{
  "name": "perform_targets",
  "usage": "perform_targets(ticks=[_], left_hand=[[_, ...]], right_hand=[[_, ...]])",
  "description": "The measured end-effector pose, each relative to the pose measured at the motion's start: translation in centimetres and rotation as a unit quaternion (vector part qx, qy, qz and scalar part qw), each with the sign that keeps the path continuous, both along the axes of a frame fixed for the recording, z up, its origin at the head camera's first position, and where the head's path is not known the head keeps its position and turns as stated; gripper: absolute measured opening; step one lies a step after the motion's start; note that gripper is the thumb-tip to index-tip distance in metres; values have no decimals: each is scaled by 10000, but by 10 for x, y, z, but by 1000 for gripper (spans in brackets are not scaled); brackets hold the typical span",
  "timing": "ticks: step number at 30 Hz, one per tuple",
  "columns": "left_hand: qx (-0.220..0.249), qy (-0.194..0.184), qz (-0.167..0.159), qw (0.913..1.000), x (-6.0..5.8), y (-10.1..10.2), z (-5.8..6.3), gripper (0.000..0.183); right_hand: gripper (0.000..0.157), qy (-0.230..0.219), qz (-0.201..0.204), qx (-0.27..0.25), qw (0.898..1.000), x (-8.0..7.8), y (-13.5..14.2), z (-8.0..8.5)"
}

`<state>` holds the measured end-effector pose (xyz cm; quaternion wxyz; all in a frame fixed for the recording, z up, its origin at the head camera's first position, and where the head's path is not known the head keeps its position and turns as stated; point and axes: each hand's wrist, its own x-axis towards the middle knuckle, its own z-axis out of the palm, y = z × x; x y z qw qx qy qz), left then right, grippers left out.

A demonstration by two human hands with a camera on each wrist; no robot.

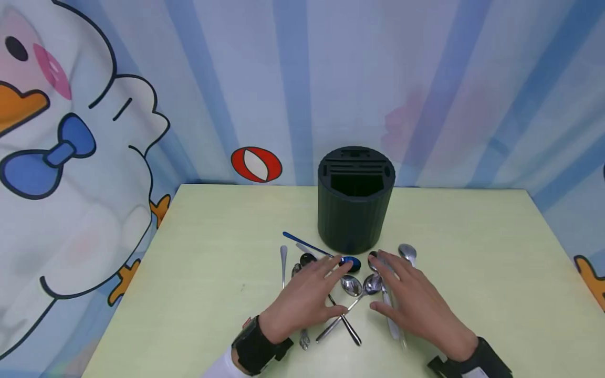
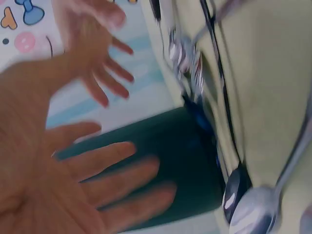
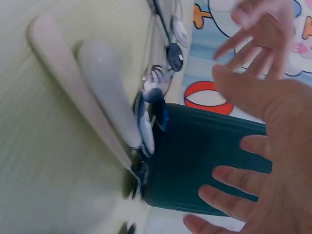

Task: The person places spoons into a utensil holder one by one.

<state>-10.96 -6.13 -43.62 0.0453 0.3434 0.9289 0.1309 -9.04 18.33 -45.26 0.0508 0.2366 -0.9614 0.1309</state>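
Left hand [image 1: 304,296] and right hand [image 1: 418,299], fingers spread, gripping nothing, over cutlery [image 1: 351,285]; contact unclear. Dark holder [image 1: 354,226] at twelve o'clock. Crossed handles [image 1: 352,332] best teased apart singly.

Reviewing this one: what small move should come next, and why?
Probably the left hand should pinch the blue spoon: in the head view its fingertips appear right by that spoon's bowl, the hand holds nothing, and nothing sticks up from the dark holder standing upright just behind.
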Motion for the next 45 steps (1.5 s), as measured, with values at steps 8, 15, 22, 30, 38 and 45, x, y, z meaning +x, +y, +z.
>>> perform_targets(ticks=[8,15,22,30,38,45], left_hand=[[14,-206,-256,9995,2,24,-8,36],[-36,-401,-238,9989,3,35,-26,18],[134,-486,-224,9985,6,38,-33,22],[201,-550,-139,9982,4,39,-36,21],[54,-321,-136,9994,4,40,-37,17],[-28,-30,-103,9999,5,36,-34,19]], right_hand=[[64,-112,216,66,9997,-13,0,-9],[50,-256,264,-78,9993,-22,-4,-16],[45,-106,511,-218,9984,-25,-6,-23],[39,211,821,-305,9959,-29,-6,-31],[22,207,732,-203,9969,-29,-7,-31],[19,402,358,-358,9979,-27,-7,-16]])
